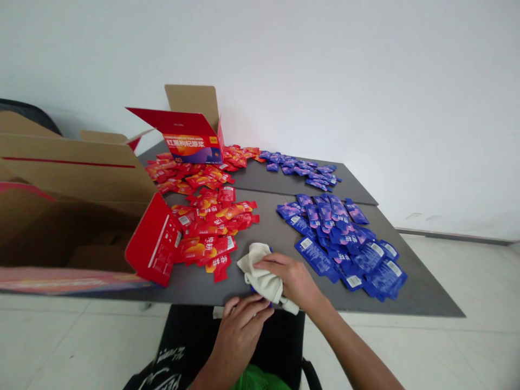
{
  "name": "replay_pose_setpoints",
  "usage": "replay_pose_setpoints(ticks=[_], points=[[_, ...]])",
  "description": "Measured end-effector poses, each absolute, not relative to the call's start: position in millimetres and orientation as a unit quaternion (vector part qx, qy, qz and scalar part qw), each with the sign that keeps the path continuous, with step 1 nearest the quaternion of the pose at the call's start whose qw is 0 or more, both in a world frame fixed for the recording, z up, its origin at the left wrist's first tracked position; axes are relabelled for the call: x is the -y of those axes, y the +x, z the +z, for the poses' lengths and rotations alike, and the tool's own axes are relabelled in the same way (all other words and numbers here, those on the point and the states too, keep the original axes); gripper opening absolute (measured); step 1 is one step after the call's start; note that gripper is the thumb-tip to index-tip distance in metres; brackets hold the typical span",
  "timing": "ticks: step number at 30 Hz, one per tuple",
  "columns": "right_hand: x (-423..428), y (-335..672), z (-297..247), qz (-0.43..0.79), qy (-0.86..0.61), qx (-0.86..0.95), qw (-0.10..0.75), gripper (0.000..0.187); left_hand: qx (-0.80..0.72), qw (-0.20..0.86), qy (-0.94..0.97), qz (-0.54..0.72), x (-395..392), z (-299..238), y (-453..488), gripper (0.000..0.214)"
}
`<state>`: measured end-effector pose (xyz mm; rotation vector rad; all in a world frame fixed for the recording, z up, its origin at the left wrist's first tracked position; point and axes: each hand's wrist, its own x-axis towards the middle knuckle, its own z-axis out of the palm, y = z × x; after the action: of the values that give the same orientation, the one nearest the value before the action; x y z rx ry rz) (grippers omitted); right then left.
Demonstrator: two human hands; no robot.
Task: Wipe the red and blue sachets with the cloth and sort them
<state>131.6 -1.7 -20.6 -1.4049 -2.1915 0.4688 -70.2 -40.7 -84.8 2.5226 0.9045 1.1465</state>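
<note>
My right hand point(291, 278) is closed on a crumpled cream cloth point(257, 267) at the near edge of the dark grey table point(422, 295). Just below it, my left hand point(239, 325) sits at the table's front edge, its fingers curled against the underside of the cloth; a bit of blue shows between them, too small to name. A pile of red sachets point(211, 227) lies left of the cloth. A pile of blue sachets point(345, 244) lies to its right.
A large open cardboard box with a red flap point(156, 244) fills the left side. A smaller open red box point(190, 135) stands at the back, with more red sachets point(182, 173) and blue sachets point(303, 168) beyond it. A white wall is behind and a tiled floor below.
</note>
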Motion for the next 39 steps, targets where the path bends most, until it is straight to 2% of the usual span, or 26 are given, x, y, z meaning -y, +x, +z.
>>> replay_pose_setpoints(ticks=[6, 11, 17, 20, 24, 27, 29, 34, 39], points=[[-54.0, 145.3, -8.1, 0.083, -0.568, 0.790, 0.214, 0.052, -0.297, 0.094, 0.871, 0.380, 37.8, -82.2, -74.2, 0.031], [-15.5, 141.3, 9.5, 0.097, -0.536, 0.777, 0.316, 0.048, -0.305, 0.111, 0.864, 0.385, 40.9, -84.0, -73.0, 0.032], [24.0, 127.7, -6.9, 0.205, -0.504, 0.813, 0.209, 0.050, -0.318, 0.156, 0.831, 0.429, 43.3, -86.5, -67.9, 0.033], [-3.1, 131.9, -19.2, 0.188, -0.534, 0.791, 0.231, 0.047, -0.308, 0.150, 0.845, 0.410, 41.9, -83.5, -69.9, 0.031], [-39.3, 143.4, -13.4, 0.114, -0.583, 0.771, 0.229, 0.054, -0.307, 0.138, 0.854, 0.397, 40.5, -80.0, -72.0, 0.029], [-28.7, 144.7, 1.6, 0.093, -0.582, 0.759, 0.275, 0.051, -0.314, 0.143, 0.850, 0.398, 41.5, -81.7, -70.5, 0.029], [-5.7, 140.2, 9.0, 0.122, -0.560, 0.766, 0.292, 0.050, -0.322, 0.152, 0.842, 0.406, 42.7, -84.3, -68.8, 0.028], [27.5, 126.1, -1.2, 0.212, -0.526, 0.799, 0.199, 0.053, -0.337, 0.172, 0.829, 0.411, 44.8, -87.1, -67.4, 0.028], [-24.2, 132.8, -19.3, 0.162, -0.577, 0.767, 0.230, 0.051, -0.324, 0.152, 0.849, 0.388, 43.5, -82.0, -70.1, 0.029]])
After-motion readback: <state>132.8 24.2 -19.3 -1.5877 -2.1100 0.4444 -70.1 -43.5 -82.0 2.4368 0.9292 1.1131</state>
